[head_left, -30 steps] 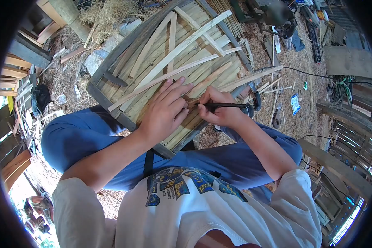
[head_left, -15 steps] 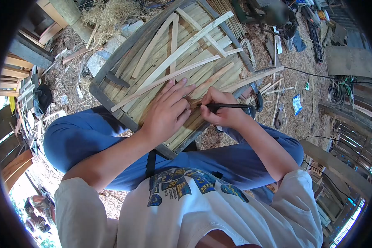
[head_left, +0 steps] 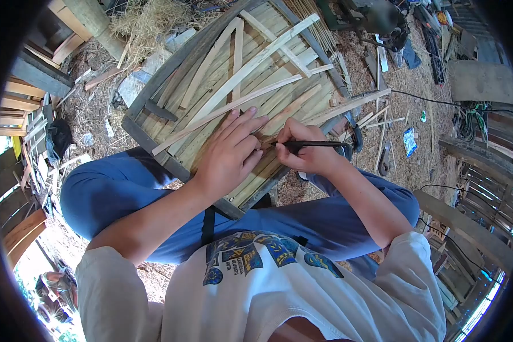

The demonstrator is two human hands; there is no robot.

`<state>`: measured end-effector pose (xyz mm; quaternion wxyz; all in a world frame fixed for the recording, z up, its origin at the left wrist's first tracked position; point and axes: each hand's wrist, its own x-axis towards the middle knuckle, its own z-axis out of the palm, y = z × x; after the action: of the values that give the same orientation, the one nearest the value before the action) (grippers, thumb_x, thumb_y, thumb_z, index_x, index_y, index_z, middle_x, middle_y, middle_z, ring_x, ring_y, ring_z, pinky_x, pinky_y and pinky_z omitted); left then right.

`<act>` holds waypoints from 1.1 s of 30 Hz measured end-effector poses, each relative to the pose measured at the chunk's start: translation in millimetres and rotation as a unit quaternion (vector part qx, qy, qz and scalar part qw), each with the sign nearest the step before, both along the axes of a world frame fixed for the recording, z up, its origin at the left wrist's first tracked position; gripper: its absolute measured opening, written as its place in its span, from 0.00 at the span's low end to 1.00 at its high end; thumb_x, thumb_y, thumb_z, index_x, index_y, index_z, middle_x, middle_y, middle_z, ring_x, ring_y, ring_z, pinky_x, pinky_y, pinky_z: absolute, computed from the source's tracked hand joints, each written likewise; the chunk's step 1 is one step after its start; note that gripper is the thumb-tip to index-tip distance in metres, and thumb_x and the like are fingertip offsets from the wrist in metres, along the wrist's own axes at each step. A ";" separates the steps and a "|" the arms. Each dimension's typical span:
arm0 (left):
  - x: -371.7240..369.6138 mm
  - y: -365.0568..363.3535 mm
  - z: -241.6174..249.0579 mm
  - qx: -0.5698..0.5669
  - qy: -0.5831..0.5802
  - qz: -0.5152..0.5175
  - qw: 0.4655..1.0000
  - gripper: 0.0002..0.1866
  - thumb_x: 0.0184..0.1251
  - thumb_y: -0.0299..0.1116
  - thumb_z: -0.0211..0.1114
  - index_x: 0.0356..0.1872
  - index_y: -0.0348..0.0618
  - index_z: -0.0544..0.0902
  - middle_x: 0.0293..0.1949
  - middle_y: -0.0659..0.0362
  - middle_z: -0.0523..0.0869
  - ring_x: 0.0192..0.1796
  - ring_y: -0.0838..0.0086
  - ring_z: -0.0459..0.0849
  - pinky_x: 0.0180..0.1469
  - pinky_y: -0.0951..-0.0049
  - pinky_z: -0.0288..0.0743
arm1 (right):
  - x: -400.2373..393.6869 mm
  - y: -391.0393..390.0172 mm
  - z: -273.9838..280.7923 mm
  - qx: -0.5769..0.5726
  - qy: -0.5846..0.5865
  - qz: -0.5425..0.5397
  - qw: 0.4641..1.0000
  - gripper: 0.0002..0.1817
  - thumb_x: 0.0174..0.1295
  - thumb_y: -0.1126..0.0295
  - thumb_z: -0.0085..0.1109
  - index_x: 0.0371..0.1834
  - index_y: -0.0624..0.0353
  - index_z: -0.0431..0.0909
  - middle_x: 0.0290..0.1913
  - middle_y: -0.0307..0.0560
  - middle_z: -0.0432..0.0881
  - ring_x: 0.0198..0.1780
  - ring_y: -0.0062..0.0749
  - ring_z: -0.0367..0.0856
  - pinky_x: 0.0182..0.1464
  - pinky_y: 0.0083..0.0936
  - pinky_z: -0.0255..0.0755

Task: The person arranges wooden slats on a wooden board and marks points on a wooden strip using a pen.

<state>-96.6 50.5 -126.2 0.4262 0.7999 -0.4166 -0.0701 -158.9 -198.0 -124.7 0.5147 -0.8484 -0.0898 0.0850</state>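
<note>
A slim black tool point(head_left: 320, 143), its exact kind unclear, is pinched in my right hand point(head_left: 305, 149) like a pen. Its tip points left toward a short dark strip of wood point(head_left: 268, 142) on the slatted wooden board point(head_left: 239, 192). My left hand point(head_left: 233, 142) lies over the board beside that tip, fingers stretched forward and thumb apart; part of the strip is hidden under the fingertips. Just beyond my fingers, a long pale wood strip point(head_left: 211, 117) runs diagonally across the board.
More wood strips point(head_left: 256, 60) cross each other on the far half of the board. At its left side lies a dark flat tool point(head_left: 161, 110). Straw point(head_left: 154, 25), a blue packet point(head_left: 409, 141) and a black cable point(head_left: 427, 102) lie on the ground. A person point(head_left: 60, 290) is at lower left.
</note>
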 end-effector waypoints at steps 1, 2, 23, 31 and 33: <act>0.3 0.3 0.4 0.001 0.000 0.001 1.000 0.11 0.64 0.22 0.80 0.38 0.38 0.83 0.74 0.48 0.85 0.85 0.45 0.74 0.89 0.37 0.62 | 0.7 0.5 0.9 -0.003 0.002 0.000 1.000 0.14 0.70 0.69 0.74 0.46 0.57 0.75 0.33 0.52 0.88 0.34 0.53 0.90 0.39 0.39 0.83; 0.2 0.8 0.6 0.002 -0.001 0.001 1.000 0.11 0.64 0.22 0.80 0.38 0.38 0.83 0.74 0.48 0.85 0.85 0.45 0.75 0.89 0.37 0.62 | 0.6 0.7 0.6 0.002 0.005 0.001 1.000 0.14 0.70 0.69 0.74 0.46 0.57 0.75 0.33 0.53 0.88 0.34 0.54 0.90 0.39 0.40 0.83; 0.5 -0.2 1.7 0.011 -0.003 -0.003 1.000 0.11 0.66 0.22 0.79 0.40 0.39 0.82 0.74 0.47 0.85 0.85 0.44 0.73 0.89 0.36 0.62 | -1.8 -1.8 -1.7 0.039 0.018 -0.020 0.999 0.13 0.70 0.67 0.74 0.43 0.58 0.76 0.30 0.48 0.86 0.29 0.40 0.86 0.35 0.34 0.79; -1.1 -1.3 3.4 0.010 0.004 0.009 1.000 0.11 0.66 0.22 0.79 0.40 0.40 0.82 0.72 0.48 0.85 0.85 0.45 0.74 0.89 0.36 0.62 | -14.0 -28.0 -17.6 0.057 0.037 -0.048 0.997 0.11 0.73 0.74 0.69 0.42 0.60 0.73 0.34 0.40 0.88 0.34 0.14 0.85 0.36 0.20 0.77; -1.5 -1.3 2.2 0.014 0.004 0.011 1.000 0.11 0.66 0.22 0.79 0.40 0.40 0.82 0.72 0.48 0.85 0.85 0.45 0.74 0.89 0.36 0.62 | -14.3 -21.6 -16.7 0.064 0.015 -0.081 0.995 0.13 0.70 0.69 0.73 0.40 0.58 0.75 0.28 0.40 0.83 0.28 0.20 0.80 0.32 0.25 0.73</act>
<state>-98.1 49.2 -123.9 0.4171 0.8103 -0.4049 -0.0740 -173.3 -219.6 -141.4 0.5745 -0.8168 -0.0187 0.0494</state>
